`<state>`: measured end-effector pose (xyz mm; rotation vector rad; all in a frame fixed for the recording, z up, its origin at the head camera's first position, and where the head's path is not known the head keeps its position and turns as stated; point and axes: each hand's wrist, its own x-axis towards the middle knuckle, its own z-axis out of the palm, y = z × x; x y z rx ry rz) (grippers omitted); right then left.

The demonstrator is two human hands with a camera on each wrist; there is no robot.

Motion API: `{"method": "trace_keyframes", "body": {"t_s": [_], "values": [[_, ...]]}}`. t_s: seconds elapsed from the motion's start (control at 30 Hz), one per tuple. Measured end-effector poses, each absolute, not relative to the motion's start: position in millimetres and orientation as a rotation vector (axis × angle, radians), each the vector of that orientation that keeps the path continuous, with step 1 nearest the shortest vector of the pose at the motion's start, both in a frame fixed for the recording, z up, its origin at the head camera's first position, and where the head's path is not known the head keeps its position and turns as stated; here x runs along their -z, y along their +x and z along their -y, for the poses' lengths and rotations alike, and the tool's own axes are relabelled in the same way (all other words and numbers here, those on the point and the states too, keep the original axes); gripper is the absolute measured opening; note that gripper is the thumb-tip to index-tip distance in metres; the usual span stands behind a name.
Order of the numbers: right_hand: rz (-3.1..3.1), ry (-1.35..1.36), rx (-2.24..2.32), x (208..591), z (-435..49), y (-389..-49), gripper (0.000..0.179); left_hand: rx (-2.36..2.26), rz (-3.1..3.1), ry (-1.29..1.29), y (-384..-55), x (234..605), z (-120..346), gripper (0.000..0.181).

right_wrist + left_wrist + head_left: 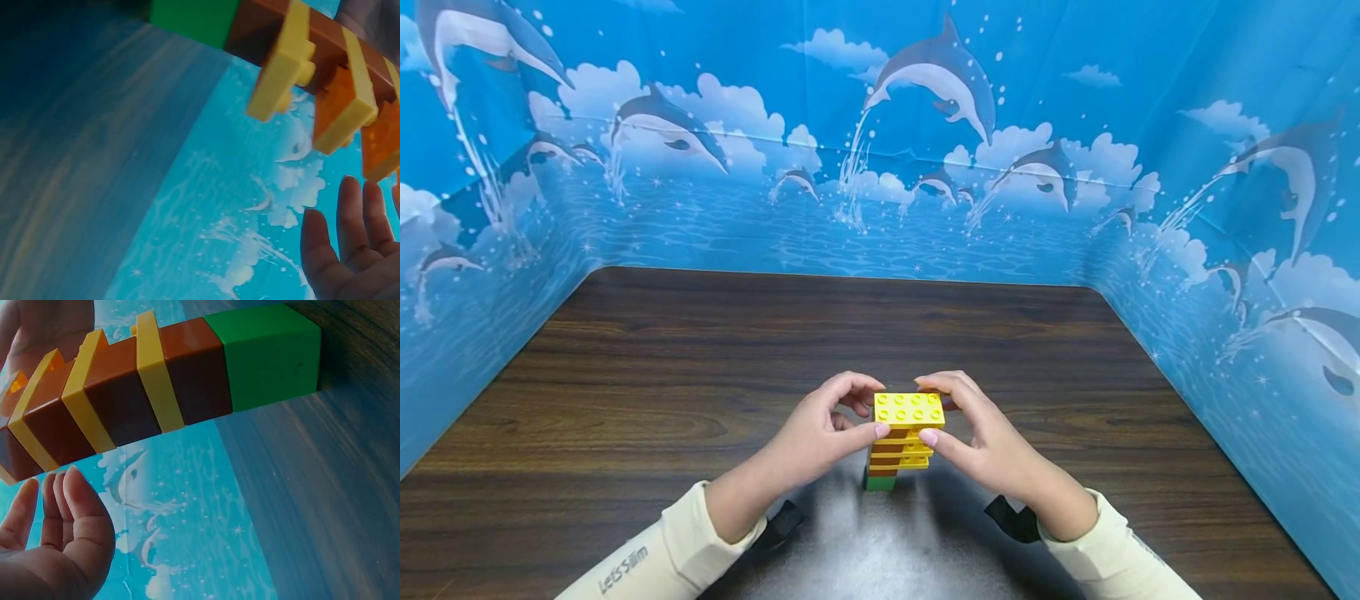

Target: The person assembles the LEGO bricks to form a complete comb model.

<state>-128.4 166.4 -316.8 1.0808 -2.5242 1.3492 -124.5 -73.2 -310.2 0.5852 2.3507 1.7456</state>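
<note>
A tower of toy building bricks stands upright on the table in the head view. Its base is a green brick (272, 359), with brown bricks (119, 387) and thin yellow plates (347, 125) alternating above. Those plates jut out to the right beyond the brown column. Across the top lies a yellow plate (910, 410) with two rows of studs. My left hand (820, 425) pinches its left end, thumb in front and fingers behind. At the other end, my right hand (985, 433) does likewise, its thumb on the front right edge.
The dark wood-grain table (700, 350) extends around the tower. A blue curtain (880, 225) printed with dolphins encloses the back and both sides. Black straps (1013, 518) show at the wrists, beside the cream sleeves (658, 542).
</note>
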Motion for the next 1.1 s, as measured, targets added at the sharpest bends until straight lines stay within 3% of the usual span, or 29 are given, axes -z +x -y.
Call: {"method": "trace_keyframes", "body": {"t_s": [0.43,0.8,1.1], "values": [[2.615,0.983,-1.653,334.7,-182.2,-128.8,0.055,-1.633,-2.325,0.579,-128.4,329.8,87.1,0.054],[2.824,0.906,-1.689,346.5,-183.9,-133.4,0.060,-1.541,-2.329,0.605,-131.1,345.6,82.6,0.054],[2.878,0.921,-1.693,353.2,-179.9,-133.8,0.053,-1.524,-2.331,0.602,-131.5,351.1,79.0,0.050]]}}
